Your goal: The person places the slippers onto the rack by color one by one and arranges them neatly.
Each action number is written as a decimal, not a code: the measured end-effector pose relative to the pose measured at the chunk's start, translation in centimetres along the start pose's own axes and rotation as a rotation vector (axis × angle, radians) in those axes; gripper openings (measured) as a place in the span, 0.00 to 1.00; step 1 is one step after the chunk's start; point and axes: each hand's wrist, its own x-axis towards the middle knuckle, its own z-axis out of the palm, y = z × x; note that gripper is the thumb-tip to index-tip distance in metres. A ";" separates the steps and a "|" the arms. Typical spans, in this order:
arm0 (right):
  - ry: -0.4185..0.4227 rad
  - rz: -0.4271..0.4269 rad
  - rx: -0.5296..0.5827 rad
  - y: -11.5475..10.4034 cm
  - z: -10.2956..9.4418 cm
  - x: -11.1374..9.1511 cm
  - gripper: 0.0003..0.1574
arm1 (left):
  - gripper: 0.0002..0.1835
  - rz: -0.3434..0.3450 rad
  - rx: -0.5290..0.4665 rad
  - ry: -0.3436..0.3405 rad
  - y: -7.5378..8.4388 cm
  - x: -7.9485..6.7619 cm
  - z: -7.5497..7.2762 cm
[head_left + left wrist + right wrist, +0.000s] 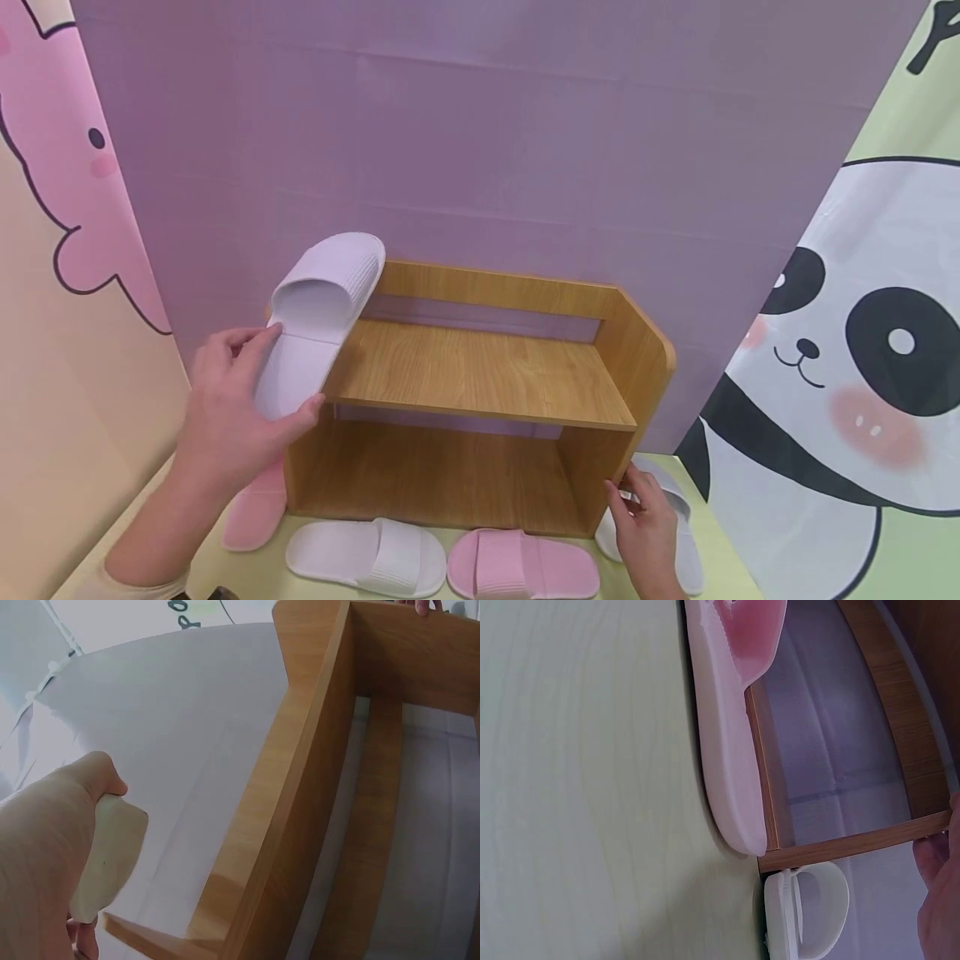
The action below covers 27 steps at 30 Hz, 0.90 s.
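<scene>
My left hand (232, 408) holds a white slipper (296, 371) by its heel end, thumb on one edge and fingers on the other. The slipper is tilted, toe up, over the left end of a two-tier wooden shoe rack (480, 371). In the left wrist view its pale sole (116, 844) shows beside the palm. My right hand (648, 525) grips the front edge of the rack's right side panel (637, 358), low down. The right wrist view catches only part of that hand (941, 900) on the panel.
A white slipper (330, 550) and a pink slipper (558, 568) lie before the rack. Another pink slipper (255, 512) lies at its left, and white slippers (686, 550) at its right, partly behind my hand. A purple backdrop (480, 150) rises behind; printed panels flank both sides.
</scene>
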 end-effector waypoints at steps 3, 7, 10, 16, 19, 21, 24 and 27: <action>-0.003 -0.002 0.004 0.0 0.0 0.0 0.27 | 0.49 0.008 -0.007 -0.025 0.4 0.1 0.4; 0.000 -0.007 0.001 0.0 0.0 -0.1 0.27 | 0.48 0.001 0.013 -0.073 0.7 0.1 1.1; 0.005 -0.008 0.000 0.2 0.1 -0.1 0.27 | 0.48 -0.024 0.039 -0.108 0.8 0.1 1.7; 0.007 -0.008 0.000 0.3 0.2 -0.2 0.27 | 0.47 -0.081 0.087 -0.183 1.0 0.1 2.5; 0.009 -0.014 0.005 0.4 0.2 -0.2 0.27 | 0.47 -0.106 0.097 -0.216 1.2 0.1 2.7; 0.013 -0.020 0.012 0.4 0.2 -0.1 0.28 | 0.48 -0.124 0.104 -0.237 1.3 0.1 2.9; 0.019 -0.030 0.014 0.4 0.2 -0.1 0.28 | 0.47 -0.147 0.124 -0.261 1.4 0.2 3.2; 0.022 -0.033 0.010 0.4 0.2 0.0 0.28 | 0.47 -0.168 0.152 -0.283 1.6 0.3 3.5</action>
